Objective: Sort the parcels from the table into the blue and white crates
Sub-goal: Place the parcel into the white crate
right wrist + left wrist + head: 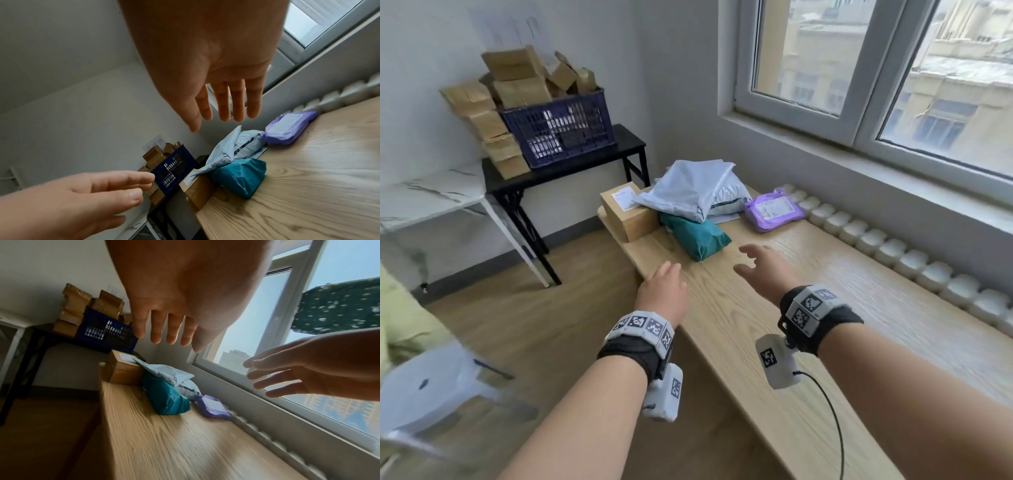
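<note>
Parcels lay heaped at the desk's [774,308] far end: cardboard box [627,212], stiff; teal mailer [698,238], soft, probably light, best gripped across its bulge. Left hand [662,291] and right hand [763,269] hovered short, fingers spread, empty.

Both arms reach forward, the left hand [662,291] and right hand [765,270] empty, fingers loosely extended.
</note>
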`<action>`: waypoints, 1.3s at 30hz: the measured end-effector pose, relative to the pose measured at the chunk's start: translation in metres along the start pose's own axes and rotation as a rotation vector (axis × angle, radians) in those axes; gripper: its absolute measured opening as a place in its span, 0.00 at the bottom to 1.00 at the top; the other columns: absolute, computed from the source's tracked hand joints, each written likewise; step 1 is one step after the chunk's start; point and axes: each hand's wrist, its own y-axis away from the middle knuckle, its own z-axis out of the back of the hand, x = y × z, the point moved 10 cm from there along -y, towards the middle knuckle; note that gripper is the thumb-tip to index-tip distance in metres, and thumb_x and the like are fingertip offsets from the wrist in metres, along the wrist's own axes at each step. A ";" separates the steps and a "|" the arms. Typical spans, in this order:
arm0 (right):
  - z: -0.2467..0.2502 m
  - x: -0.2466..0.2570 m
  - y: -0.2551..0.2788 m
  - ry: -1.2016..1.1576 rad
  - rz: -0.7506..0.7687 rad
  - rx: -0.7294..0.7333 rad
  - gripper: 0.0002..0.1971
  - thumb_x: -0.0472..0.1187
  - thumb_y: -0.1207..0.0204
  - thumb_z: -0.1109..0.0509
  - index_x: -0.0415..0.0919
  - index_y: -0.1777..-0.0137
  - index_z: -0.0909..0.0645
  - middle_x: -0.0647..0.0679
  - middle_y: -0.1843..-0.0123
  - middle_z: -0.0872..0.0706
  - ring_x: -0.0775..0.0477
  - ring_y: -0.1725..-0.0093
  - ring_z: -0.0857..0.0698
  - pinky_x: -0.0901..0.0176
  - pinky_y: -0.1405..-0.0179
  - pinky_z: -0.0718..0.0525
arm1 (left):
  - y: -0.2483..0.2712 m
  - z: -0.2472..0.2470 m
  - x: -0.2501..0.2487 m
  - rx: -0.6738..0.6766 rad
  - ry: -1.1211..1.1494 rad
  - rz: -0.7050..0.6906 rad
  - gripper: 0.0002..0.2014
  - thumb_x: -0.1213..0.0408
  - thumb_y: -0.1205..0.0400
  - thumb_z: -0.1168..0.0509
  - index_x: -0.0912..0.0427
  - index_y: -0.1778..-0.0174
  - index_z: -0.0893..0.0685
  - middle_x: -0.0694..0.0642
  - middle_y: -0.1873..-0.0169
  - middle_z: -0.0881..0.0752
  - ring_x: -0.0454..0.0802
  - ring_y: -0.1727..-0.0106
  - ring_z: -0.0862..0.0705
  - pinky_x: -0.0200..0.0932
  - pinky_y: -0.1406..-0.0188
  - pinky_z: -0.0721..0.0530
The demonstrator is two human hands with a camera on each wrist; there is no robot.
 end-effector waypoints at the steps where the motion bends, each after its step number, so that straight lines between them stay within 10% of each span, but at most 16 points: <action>1: -0.008 0.007 -0.013 0.003 0.008 0.007 0.25 0.48 0.20 0.29 0.45 0.24 0.25 0.46 0.27 0.21 0.46 0.30 0.20 0.48 0.28 0.23 | -0.015 0.002 0.010 0.004 0.000 0.008 0.25 0.59 0.10 0.49 0.56 0.16 0.39 0.53 0.15 0.40 0.54 0.16 0.41 0.51 0.19 0.39; 20: -0.103 0.034 -0.242 -0.047 -0.325 -0.114 0.23 0.46 0.21 0.30 0.46 0.26 0.23 0.46 0.30 0.18 0.45 0.32 0.19 0.46 0.30 0.23 | -0.325 0.021 0.113 0.092 -0.102 -0.210 0.20 0.62 0.15 0.41 0.51 0.26 0.22 0.52 0.30 0.20 0.55 0.28 0.25 0.55 0.30 0.23; 39: -0.154 -0.029 -0.349 -0.034 -0.556 -0.062 0.29 0.46 0.31 0.25 0.43 0.31 0.30 0.42 0.43 0.14 0.36 0.42 0.15 0.47 0.42 0.18 | -0.460 -0.030 0.094 0.087 -0.297 -0.401 0.14 0.73 0.19 0.41 0.56 0.48 0.12 0.54 0.50 0.12 0.56 0.43 0.21 0.44 0.38 0.31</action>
